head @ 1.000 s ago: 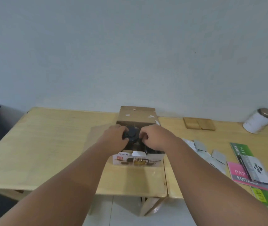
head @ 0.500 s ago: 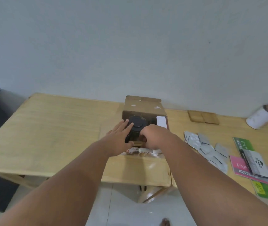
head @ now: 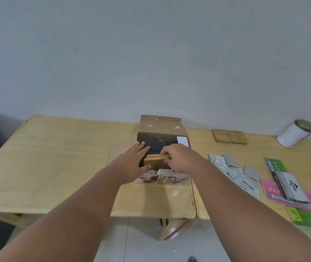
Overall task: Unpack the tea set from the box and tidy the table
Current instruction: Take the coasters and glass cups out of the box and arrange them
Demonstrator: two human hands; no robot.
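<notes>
Cardboard box [head: 161, 127] sits open near the far edge of the wooden worktop [head: 56, 157], about mid-width, rear flap standing up. Its printed front panel faces the near edge.

Inside the box: a dark round lid [head: 154, 144] of a tea-set piece, at the left rear of the opening. Just in front of it, thin wooden coasters [head: 156, 158], stacked flat, partly raised above the box rim.

Right hand [head: 180, 158]: fingers closed around the right end of the wooden coasters, gripping them. Left hand [head: 134, 162]: flat, fingers spread and extended, resting against the left side of the box opening with fingertips touching the dark round lid; grasping nothing.

Elsewhere on the worktop, right half: two wooden trays [head: 229, 136] side by side near the far edge; a white tin [head: 294, 133] with a metallic lid, tilted, near the far right corner; a scatter of silver sachets [head: 232, 170] just right of the right forearm; pink and green paper packs [head: 302, 197] at the right edge, overlapped by a small black-and-white pack [head: 290, 184].
</notes>
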